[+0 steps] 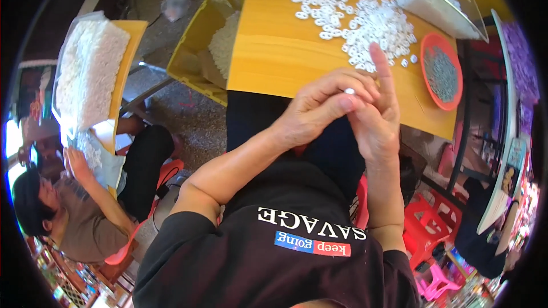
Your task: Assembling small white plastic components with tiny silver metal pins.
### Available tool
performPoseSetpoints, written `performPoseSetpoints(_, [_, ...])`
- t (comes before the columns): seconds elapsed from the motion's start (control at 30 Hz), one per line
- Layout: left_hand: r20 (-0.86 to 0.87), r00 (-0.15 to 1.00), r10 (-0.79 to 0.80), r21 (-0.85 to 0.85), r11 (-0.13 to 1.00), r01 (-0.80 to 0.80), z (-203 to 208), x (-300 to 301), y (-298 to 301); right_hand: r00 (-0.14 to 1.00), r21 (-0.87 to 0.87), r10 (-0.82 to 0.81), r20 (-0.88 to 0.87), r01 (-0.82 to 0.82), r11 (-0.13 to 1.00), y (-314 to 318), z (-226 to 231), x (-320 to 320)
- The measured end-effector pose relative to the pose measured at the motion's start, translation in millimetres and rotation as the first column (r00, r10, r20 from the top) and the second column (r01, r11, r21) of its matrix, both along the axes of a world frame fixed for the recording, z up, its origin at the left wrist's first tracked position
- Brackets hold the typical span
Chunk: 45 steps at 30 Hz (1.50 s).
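My two hands meet above the table's near edge, over my lap. A small white plastic piece (349, 91) shows at the fingertips between them. My left hand (319, 105) is closed, pinching that piece with thumb and fingers. My right hand (378, 122) presses against the left, its index finger pointing out toward the table and the others curled in at the piece. Just past that fingertip lies a heap of small white oval pieces with holes (379, 28). A looser spread of similar white pieces (319, 3) adjoins it on the left.
A red bowl (424, 68) of small grey parts sits at the table's right. Behind it stands a clear bin (471, 20) of white pieces. A yellow crate (188, 43) flanks the table (274, 51). Far left, another person (94, 217) sits beside a large clear container (68, 51).
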<state>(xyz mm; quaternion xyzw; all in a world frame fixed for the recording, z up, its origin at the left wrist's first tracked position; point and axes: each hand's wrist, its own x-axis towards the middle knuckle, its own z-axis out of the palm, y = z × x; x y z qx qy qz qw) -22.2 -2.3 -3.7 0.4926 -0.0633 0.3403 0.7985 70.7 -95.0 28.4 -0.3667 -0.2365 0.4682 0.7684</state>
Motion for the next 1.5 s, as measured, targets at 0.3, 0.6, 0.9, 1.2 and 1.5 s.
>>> performPoseSetpoints(0.3, [-0.275,0.887,0.37,0.2,0.925,-0.324,-3.4,-34.9,60.9,0.965,-0.215,0.031,0.262,0.027,0.976,6.4,-8.6,6.6])
performPoseSetpoints(0.6, [-0.378,0.288,0.88,0.78,0.47,-0.413,-29.4,-96.6,168.9,0.273,-0.134,-0.07,0.959,0.66,0.74,-32.6,-48.5,116.2])
performPoseSetpoints(0.9, [-0.395,0.635,0.664,0.61,0.706,-0.359,-12.4,-37.2,74.3,-0.07,-0.076,0.141,0.988,0.572,0.817,-22.2,-45.0,135.0])
performPoseSetpoints(1.2, [-0.406,0.837,0.366,0.58,0.811,-0.073,-8.0,15.9,1.8,-0.298,0.055,0.133,0.945,0.548,0.835,-25.8,-51.8,134.5])
performPoseSetpoints(1.5, [-0.557,0.831,0.007,0.038,0.999,0.017,-18.1,63.1,-21.7,0.21,-0.071,-0.035,0.977,0.477,0.876,-46.7,-25.3,116.4])
